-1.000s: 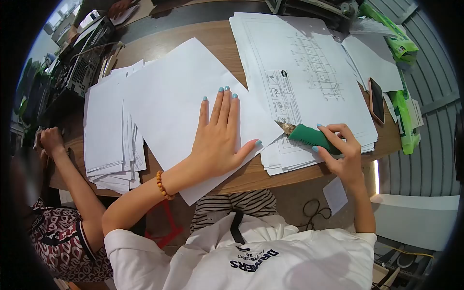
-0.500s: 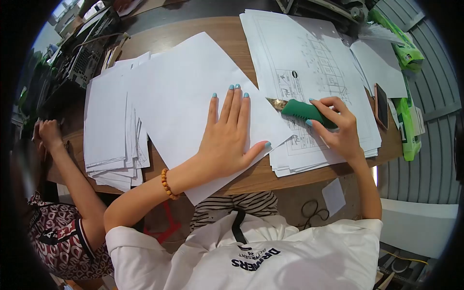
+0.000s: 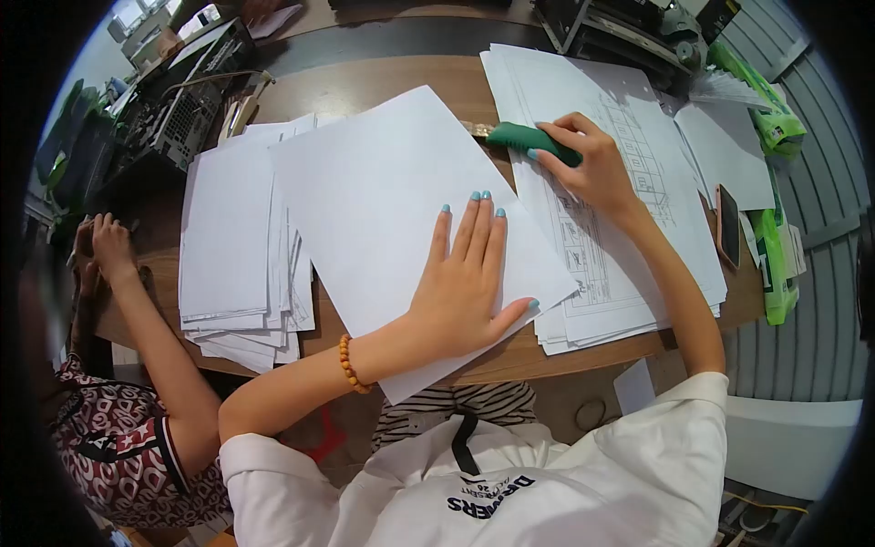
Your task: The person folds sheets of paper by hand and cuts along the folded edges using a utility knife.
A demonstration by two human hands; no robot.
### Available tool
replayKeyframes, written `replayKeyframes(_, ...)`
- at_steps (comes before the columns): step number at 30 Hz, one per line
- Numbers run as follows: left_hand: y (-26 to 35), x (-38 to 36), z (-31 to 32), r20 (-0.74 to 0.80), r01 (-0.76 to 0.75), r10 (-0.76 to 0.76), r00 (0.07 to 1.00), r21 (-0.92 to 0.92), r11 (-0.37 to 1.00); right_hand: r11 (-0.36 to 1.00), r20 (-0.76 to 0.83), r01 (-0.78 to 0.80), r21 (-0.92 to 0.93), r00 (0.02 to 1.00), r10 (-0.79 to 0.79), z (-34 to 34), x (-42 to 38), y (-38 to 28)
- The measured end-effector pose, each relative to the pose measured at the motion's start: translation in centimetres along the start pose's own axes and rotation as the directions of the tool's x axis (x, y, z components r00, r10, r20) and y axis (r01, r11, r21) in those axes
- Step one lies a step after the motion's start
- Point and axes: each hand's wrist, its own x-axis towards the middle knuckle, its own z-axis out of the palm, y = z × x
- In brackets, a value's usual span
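My left hand (image 3: 465, 283) lies flat with fingers stretched out, pressing on a white sheet of paper (image 3: 374, 173) set at an angle on the desk. My right hand (image 3: 588, 169) grips a green-handled utility knife (image 3: 533, 140), its blade pointing left and reaching the sheet's upper right edge. Under my right forearm lies a stack of printed drawings (image 3: 629, 109). To the left of the angled sheet, a pile of white paper (image 3: 228, 237) is partly overlapped by it.
At the left edge, a co-worker's hands (image 3: 111, 246) rest by the desk near a black computer case (image 3: 178, 118). A phone (image 3: 727, 226) and green plastic packaging (image 3: 777, 264) lie along the right side. The wooden desk (image 3: 383, 73) shows between the papers.
My right hand has carried the knife up and to the left, from the sheet's right corner to higher along its edge. The whole view has shifted slightly; my left hand stays flat on the sheet.
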Motion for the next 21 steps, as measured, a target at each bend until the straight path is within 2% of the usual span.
replayKeyframes(7,-0.1,0.0,0.1,-0.007,0.000,0.000,1.000,-0.004,1.000,1.000,-0.024,-0.011,-0.003,1.000,0.010,4.7,5.9,1.7)
replayKeyframes(9,-0.1,0.0,0.1,-0.012,-0.005,0.005,1.000,0.003,1.000,0.994,-0.047,-0.100,-0.050,0.994,0.097,5.4,7.2,1.7)
replayKeyframes(13,-0.4,-0.1,0.2,0.001,0.003,-0.003,1.000,-0.033,0.999,0.981,-0.108,-0.168,-0.095,0.982,0.158,5.0,7.6,2.2)
replayKeyframes(14,-0.4,-0.1,0.4,-0.002,0.014,-0.014,1.000,-0.054,0.998,0.969,-0.256,-0.024,-0.245,0.966,-0.041,4.7,7.3,2.5)
replayKeyframes(15,-0.4,0.0,0.3,-0.012,0.009,-0.010,1.000,-0.052,0.999,0.907,-0.362,0.095,-0.410,0.896,-0.257,4.4,7.0,2.5)
replayKeyframes(17,-0.2,0.1,0.3,-0.005,0.026,-0.026,1.000,-0.056,0.998,0.919,-0.378,0.158,-0.361,0.876,-0.299,3.3,6.6,0.6)
replayKeyframes(18,-0.3,0.1,0.3,-0.014,0.022,-0.023,1.000,-0.052,0.998,0.999,-0.186,-0.037,0.016,0.982,0.039,3.1,6.5,-0.8)
replayKeyframes(19,-0.2,0.1,0.4,-0.011,0.023,-0.023,1.000,-0.032,0.999,0.889,0.129,-0.321,0.328,0.947,0.294,3.1,6.4,-1.9)
replayKeyframes(20,-0.2,0.0,0.5,-0.004,0.021,-0.021,1.000,-0.011,1.000,0.835,0.282,-0.430,0.343,0.895,0.345,3.0,6.4,-3.1)
replayKeyframes(21,-0.3,-0.2,0.5,-0.002,0.014,-0.014,1.000,-0.006,1.000,0.834,0.275,-0.430,0.346,0.896,0.348,3.6,6.5,-3.6)
